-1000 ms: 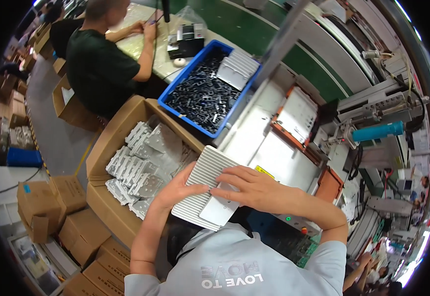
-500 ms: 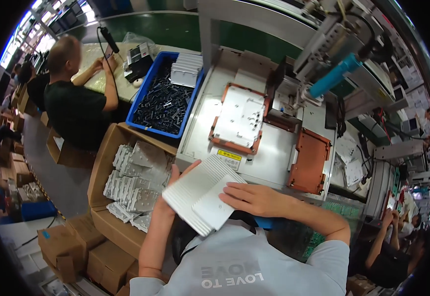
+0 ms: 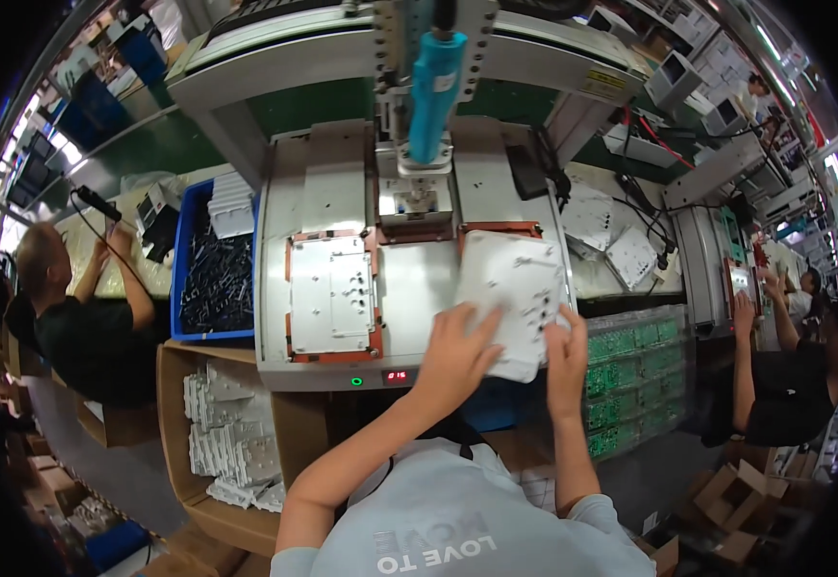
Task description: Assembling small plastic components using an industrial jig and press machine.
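Observation:
Between my two hands is a pale metal heat-sink plate [image 3: 510, 288], its flat side with small holes and studs facing up. It lies tilted over the right orange fixture [image 3: 525, 230], hiding most of it; whether it is seated I cannot tell. My left hand [image 3: 455, 356] grips its near left edge, fingers reaching over the face. Along its near right edge, my right hand [image 3: 566, 363] is closed with thumb and fingers. Left of them, a similar plate [image 3: 330, 298] rests in the other orange fixture [image 3: 375, 341].
A screwdriving head with a blue driver [image 3: 435, 96] stands behind the fixtures. To the left are a blue bin [image 3: 186, 327] of dark small parts and a cardboard box [image 3: 174, 423] of metal plates. Green circuit boards [image 3: 635, 375] lie at right. Co-workers sit on both sides.
The plate has gone from ribbed side up near my body to flat side up over the right fixture. Both hands moved with it, and my view has swung right.

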`<act>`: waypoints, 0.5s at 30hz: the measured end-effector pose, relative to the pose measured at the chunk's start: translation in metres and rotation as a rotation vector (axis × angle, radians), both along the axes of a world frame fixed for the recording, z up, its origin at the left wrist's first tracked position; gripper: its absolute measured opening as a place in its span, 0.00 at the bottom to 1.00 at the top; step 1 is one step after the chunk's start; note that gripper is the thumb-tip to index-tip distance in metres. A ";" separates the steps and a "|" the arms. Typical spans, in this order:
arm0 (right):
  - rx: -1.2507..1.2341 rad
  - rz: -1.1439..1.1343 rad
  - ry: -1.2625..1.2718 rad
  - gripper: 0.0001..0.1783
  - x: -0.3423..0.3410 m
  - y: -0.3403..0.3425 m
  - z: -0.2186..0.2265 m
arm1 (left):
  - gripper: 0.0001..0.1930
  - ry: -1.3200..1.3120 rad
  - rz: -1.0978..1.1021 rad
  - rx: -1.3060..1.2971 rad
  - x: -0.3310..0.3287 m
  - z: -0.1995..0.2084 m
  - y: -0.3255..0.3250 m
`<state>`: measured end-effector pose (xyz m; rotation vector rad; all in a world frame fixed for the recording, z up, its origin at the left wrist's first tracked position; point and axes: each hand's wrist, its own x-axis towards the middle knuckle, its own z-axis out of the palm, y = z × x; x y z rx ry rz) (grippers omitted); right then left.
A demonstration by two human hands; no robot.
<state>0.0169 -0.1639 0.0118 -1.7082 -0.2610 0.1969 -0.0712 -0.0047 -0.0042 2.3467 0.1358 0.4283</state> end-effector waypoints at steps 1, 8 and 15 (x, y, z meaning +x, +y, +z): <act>0.004 0.014 0.044 0.18 0.017 -0.006 0.005 | 0.35 0.000 -0.007 0.005 0.020 -0.005 -0.007; -0.100 0.126 0.164 0.15 0.105 -0.030 -0.042 | 0.31 -0.113 -0.175 0.230 0.074 -0.047 -0.039; -0.513 0.163 -0.335 0.10 0.122 -0.018 -0.086 | 0.36 0.026 -0.095 0.331 0.084 -0.066 -0.020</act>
